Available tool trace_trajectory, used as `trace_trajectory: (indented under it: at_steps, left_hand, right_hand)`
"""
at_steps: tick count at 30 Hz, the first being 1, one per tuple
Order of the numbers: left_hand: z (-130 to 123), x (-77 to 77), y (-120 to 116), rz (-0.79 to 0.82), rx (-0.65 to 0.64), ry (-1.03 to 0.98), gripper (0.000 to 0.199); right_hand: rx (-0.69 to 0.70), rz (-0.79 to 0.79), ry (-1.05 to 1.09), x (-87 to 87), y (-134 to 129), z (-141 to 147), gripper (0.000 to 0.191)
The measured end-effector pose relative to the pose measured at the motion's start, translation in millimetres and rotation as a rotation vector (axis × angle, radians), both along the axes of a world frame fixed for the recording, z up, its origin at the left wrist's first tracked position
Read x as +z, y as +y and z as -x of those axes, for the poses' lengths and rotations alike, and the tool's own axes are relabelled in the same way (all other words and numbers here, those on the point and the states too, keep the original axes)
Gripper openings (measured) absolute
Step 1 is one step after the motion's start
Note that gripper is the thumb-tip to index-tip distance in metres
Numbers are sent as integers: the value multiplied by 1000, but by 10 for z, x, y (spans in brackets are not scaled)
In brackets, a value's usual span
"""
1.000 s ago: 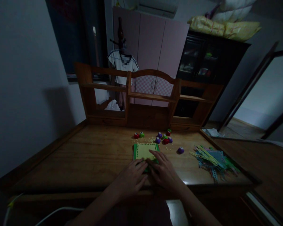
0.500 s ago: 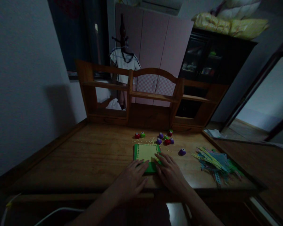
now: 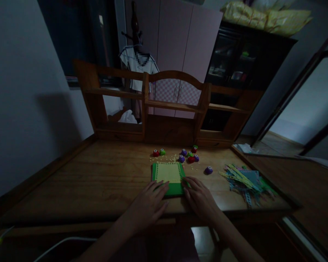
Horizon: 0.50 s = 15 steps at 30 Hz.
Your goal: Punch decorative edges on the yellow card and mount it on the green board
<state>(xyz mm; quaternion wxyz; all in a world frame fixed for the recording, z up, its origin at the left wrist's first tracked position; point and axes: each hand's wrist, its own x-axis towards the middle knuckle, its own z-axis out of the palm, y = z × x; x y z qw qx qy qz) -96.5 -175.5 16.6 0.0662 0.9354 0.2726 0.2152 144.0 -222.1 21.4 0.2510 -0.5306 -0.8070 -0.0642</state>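
A yellow sheet (image 3: 168,172) with a row of small punched holes along its top and sides lies on a green stack of sheets (image 3: 175,189) at the desk's front. My left hand (image 3: 153,200) rests on the stack's lower left corner, fingers stretched out and spread. At the right edge, my right hand (image 3: 200,196) lies with its fingers extended against the stack and the sheet's lower right side. Neither hand is closed around anything. Beyond the stack, small yellow paper bits (image 3: 169,158) are scattered.
Several small punch-like pieces with eye shapes, such as a red one (image 3: 155,153) and a purple one (image 3: 208,170), sit behind and right of the stack. A pile of punched paper strips (image 3: 244,179) lies at the right. A wooden shelf (image 3: 169,127) stands along the desk's back.
My right fingers have slid off the yellow sheet's lower part toward the stack's right edge. My left hand stays at the lower left. The camera view has shifted slightly.
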Motion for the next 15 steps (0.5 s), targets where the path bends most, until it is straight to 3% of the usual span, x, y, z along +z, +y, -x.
trace_trajectory:
  at_steps: [7,10,15]
  left_hand:
    - [27,-55,100,91,84,-208,49]
    - [56,-51,321,202,153,-371,38]
    - [65,-13,727,402,46,-308,32]
  right_hand:
    - [-50,-33,334,-119,-3,-57,26]
    - [-98,11,533,-157,36,-132,27]
    - [-3,26,591,-97,173,-205,33]
